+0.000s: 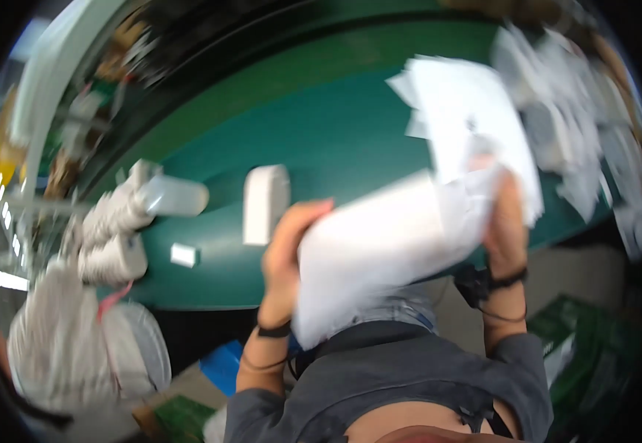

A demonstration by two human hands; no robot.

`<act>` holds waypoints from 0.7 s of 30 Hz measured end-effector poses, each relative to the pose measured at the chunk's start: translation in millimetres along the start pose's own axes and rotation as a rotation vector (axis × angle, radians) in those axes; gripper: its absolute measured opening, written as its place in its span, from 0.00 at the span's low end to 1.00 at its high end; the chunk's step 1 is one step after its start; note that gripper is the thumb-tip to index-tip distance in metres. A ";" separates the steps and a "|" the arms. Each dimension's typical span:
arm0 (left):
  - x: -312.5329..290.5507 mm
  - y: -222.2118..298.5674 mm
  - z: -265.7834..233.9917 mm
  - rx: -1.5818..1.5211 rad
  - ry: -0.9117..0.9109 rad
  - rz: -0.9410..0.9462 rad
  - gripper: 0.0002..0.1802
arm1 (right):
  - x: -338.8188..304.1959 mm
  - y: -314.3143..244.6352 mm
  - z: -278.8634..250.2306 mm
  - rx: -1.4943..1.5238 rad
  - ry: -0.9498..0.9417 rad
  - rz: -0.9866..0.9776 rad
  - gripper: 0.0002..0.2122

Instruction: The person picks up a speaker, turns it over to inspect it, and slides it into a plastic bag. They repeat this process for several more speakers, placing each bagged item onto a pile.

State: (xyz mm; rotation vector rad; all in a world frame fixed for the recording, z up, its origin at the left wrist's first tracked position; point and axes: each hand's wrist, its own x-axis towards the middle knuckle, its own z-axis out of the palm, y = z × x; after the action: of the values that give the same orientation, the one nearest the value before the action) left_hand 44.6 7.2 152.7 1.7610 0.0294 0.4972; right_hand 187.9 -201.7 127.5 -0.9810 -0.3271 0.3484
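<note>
Aslant between both hands (284,247) (508,214), white packet (373,247), blurred

From where I stand, the green worktop (350,133) looks smooth, with a soft shine. The white sheets (468,96) are smooth; paper or plastic, I cannot tell. Blur hides the finish of the held white packet (380,240). The shirt (409,369) is grey cloth, quite matt.

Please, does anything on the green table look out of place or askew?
Yes, slightly: the stack of white sheets on the green table, beyond the right hand, looks untidy, because corners jut out at its left edge. Blur leaves any damage unclear.
</note>
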 end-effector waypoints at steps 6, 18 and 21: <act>36.1 35.3 14.7 0.213 -0.982 0.341 0.27 | -28.9 33.2 -16.7 -0.694 -0.575 0.199 0.10; 28.1 -1.1 68.6 0.240 -0.407 -0.026 0.26 | -73.2 -23.7 -69.1 -0.629 -0.284 0.616 0.22; 21.9 -9.6 44.2 0.277 -0.318 0.036 0.25 | -48.9 -49.1 -86.8 -0.704 0.109 0.247 0.21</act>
State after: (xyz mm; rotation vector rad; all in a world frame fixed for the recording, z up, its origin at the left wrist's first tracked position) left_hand 82.0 -25.0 143.3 2.0989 -0.1646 0.2410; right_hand 187.3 -312.5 118.9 -1.7347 -0.2290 0.4111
